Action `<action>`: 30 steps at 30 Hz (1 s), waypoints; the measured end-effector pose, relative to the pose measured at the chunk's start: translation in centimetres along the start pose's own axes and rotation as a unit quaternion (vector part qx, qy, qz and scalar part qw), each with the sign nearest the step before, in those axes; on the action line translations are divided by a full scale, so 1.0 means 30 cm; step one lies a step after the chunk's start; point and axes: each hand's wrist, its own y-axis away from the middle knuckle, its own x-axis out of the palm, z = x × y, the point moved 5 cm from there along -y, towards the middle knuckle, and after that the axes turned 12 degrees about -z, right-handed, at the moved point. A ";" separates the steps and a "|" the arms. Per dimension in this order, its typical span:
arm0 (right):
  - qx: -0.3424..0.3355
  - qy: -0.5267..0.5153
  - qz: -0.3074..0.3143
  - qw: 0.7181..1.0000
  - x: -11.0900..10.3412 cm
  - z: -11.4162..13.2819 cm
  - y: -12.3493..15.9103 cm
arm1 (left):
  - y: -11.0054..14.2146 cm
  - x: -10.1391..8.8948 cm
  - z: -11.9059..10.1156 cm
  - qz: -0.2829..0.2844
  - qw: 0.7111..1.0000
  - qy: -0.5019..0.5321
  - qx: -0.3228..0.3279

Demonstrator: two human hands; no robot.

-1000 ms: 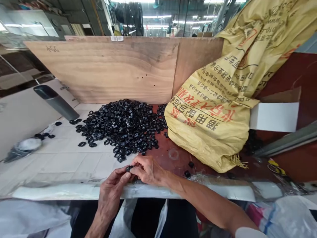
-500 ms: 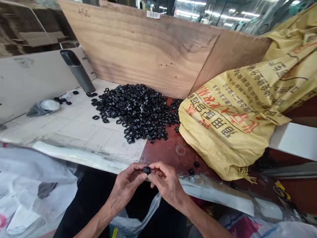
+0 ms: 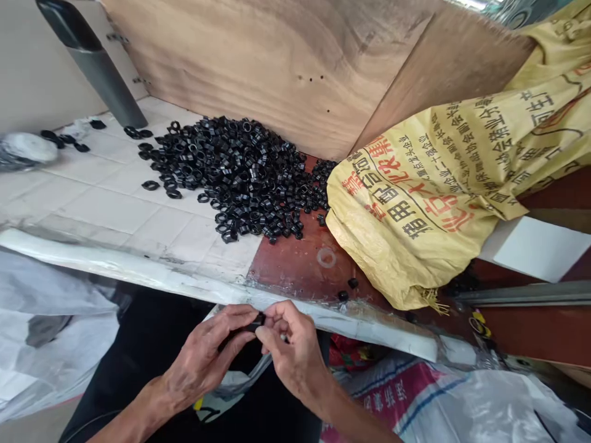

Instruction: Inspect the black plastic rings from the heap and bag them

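Observation:
Just in front of the table edge, a small black plastic piece (image 3: 257, 321) is pinched between both hands. My left hand (image 3: 207, 344) grips it from the left with thumb and fingertips. From the right, my right hand (image 3: 290, 338) closes thumb and forefinger on its other end; much of the piece is hidden by the fingers. Beyond them lies a heap of black plastic rings (image 3: 249, 166), spread over the pale tiles and the red-brown board. Two small black pieces (image 3: 348, 290) sit near the front edge, right of my hands.
A yellow woven sack (image 3: 415, 215) with printed characters slumps on the right. A wooden panel (image 3: 258, 67) closes off the back. At left stand a dark grey bottle (image 3: 104, 74) and a plastic-wrapped white roll (image 3: 30, 147). A padded strip (image 3: 115, 267) runs along the table edge.
The view has tilted down and shifted. Both hands have moved slightly left with the black piece still between them, and the left fingers now cover more of it.

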 end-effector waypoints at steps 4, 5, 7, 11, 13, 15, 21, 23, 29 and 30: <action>-0.221 0.280 -0.209 0.910 -0.240 -0.004 0.020 | 0.091 0.058 0.043 0.084 0.994 -0.062 -0.025; -0.241 0.351 -0.241 0.872 -0.293 -0.031 0.013 | 0.112 0.063 0.056 0.087 0.992 -0.091 -0.023; -0.227 0.453 -0.260 0.822 -0.366 -0.111 -0.025 | 0.140 0.055 0.072 0.093 0.987 -0.128 -0.016; -0.220 0.517 -0.192 0.805 -0.337 -0.218 -0.140 | 0.083 -0.021 0.047 0.085 0.990 -0.111 -0.013; -0.226 0.507 -0.159 0.816 -0.262 -0.218 -0.209 | -0.005 -0.080 0.029 0.017 0.992 -0.123 0.001; -0.233 0.483 -0.150 0.830 -0.176 -0.194 -0.287 | -0.105 -0.124 0.047 -0.043 0.986 -0.159 -0.020; -0.274 0.336 -0.164 0.886 0.019 -0.116 -0.522 | -0.325 -0.141 0.220 -0.105 0.950 -0.278 -0.092; -0.296 0.277 -0.139 0.903 0.044 -0.099 -0.569 | -0.359 -0.126 0.258 -0.095 0.939 -0.316 -0.099; -0.379 0.180 -0.135 0.898 -0.013 0.002 -0.545 | -0.381 -0.085 0.263 -0.078 0.923 -0.363 -0.099; -0.392 0.184 -0.127 0.892 -0.020 0.024 -0.527 | -0.377 -0.083 0.260 -0.083 0.925 -0.360 -0.093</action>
